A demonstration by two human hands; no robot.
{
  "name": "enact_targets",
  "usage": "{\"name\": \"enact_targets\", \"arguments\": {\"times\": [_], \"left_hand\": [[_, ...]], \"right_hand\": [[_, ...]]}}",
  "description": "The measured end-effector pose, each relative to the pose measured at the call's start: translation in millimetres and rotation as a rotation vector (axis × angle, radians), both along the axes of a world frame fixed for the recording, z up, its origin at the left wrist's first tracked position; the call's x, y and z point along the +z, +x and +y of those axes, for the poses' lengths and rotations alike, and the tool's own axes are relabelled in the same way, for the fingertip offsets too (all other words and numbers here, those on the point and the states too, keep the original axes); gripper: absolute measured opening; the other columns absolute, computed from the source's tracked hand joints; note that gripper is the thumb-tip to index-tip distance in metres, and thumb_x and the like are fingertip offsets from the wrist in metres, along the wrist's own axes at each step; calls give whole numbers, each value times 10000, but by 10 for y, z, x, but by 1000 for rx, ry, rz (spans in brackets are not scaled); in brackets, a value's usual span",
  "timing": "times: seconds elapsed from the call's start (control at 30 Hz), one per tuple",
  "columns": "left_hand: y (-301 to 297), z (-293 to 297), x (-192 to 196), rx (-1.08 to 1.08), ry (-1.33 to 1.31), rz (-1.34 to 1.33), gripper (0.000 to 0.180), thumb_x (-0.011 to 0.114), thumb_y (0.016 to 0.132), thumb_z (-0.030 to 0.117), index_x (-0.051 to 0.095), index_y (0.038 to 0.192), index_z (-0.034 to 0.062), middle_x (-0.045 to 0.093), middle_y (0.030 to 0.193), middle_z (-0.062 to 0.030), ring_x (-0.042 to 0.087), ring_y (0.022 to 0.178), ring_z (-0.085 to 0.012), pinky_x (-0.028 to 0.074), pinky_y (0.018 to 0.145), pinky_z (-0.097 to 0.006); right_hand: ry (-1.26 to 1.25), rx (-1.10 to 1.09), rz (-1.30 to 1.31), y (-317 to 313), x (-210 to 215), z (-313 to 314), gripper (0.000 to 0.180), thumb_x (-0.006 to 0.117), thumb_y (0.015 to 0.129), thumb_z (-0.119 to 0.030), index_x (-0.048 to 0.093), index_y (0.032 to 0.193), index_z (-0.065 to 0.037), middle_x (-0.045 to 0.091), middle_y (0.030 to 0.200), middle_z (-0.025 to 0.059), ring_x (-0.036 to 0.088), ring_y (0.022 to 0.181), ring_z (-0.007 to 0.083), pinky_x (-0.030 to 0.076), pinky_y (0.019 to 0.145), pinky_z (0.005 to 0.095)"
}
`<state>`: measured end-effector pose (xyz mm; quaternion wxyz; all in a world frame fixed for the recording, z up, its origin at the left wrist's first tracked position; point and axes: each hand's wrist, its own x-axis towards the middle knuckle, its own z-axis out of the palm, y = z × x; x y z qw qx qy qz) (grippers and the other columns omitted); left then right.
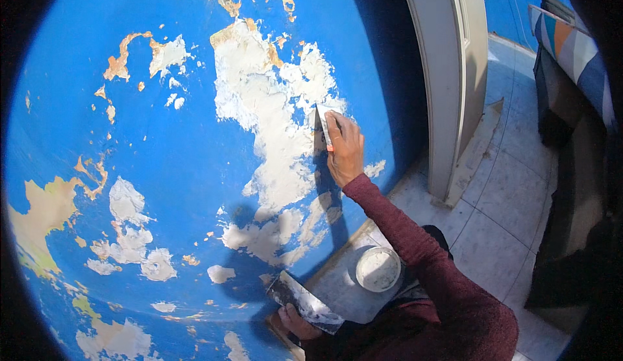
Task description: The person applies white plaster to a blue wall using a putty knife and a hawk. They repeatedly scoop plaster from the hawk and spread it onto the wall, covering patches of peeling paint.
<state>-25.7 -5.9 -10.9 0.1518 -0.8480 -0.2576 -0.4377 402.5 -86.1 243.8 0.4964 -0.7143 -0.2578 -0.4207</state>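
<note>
My right hand is closed on a putty knife, its blade at the blue wall by the right edge of a large rough patch of white filler. Low down near the wall, my left hand grips a broad filling knife with white filler smeared over its blade; the handle is hidden. Between my right forearm and the wall, a round tub of whitish filler stands on the floor.
Smaller filler patches and bare peeled spots mark the wall to the left. A white door frame rises on the right above a pale tiled floor. Dark furniture with a patterned cover stands at the far right.
</note>
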Motion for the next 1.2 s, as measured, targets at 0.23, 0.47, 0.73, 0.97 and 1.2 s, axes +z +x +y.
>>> {"name": "enact_targets", "arguments": {"times": [0.23,0.47,0.73,0.97,1.2], "left_hand": [[169,-238,349,-47,54,-58,727,467,924,628,559,1189,-43,536,1198,-292,521,1117,-481,449,936,-558],[23,-28,18,-87,-289,110,657,485,938,571,561,1162,-42,558,1134,-273,558,1020,-453,478,843,-525],[549,-339,705,-179,-36,-102,557,505,971,440,519,1270,-30,569,1135,-278,577,991,-427,485,845,-501],[423,-307,692,-130,-176,4,433,540,960,349,542,1163,-34,579,988,-244,582,880,-396,486,731,-486],[172,33,-170,-52,-36,-237,581,663,788,491,541,996,-38,513,910,-252,538,839,-457,445,678,-525]], "right_hand": [[-21,6,-19,-69,-72,92,663,553,810,79,470,1433,-133,534,1354,104,500,1204,304,394,950,429],[-95,13,-74,-63,-127,9,684,552,775,85,485,1416,-142,524,1382,74,505,1221,287,392,950,430],[-121,125,-63,-147,-287,-180,708,566,755,62,459,1427,-132,513,1381,75,494,1240,293,376,949,449],[-54,2,-72,157,-137,-41,755,555,772,102,405,1466,-155,464,1400,137,461,1269,333,365,1007,482],[-144,19,-34,-46,-465,254,830,546,740,127,351,1486,-180,388,1461,151,404,1323,360,359,1024,497]]}}
